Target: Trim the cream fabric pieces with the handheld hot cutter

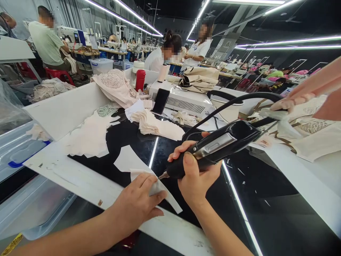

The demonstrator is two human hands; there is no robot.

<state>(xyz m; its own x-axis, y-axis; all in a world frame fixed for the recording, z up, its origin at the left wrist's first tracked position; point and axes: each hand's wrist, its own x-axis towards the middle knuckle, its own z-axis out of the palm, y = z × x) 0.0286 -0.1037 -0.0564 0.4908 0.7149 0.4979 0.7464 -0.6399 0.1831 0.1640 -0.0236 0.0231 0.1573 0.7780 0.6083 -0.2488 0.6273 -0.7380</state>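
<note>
White cloth (128,159) lies on the black surface (266,199) beneath the fingers of our left hand (141,199), and it shows both beyond them and to their right. Our left fingers lie close together and press down on it, the thumb set a little apart; their undersides are hidden, so we cannot tell whether they also pinch it. We also cannot make out whether the cloth is one piece or two overlapping ones, since our hand covers the middle.

Our right hand (198,177) wraps its fingers around a black handheld tool (221,144), which hides part of them. The tool's narrow metal tip (163,175) points at the cloth just beside our left fingertips; whether it touches is hard to see.

Beyond our left fingers we see a stack of cut pieces (160,126), with a phone (161,101) behind it. Farther left of them lie pale cloth pieces (92,137), their layers hard to count. Well to the left of our fingers, a clear plastic box (34,209) is cut off by the frame's edge.
</note>
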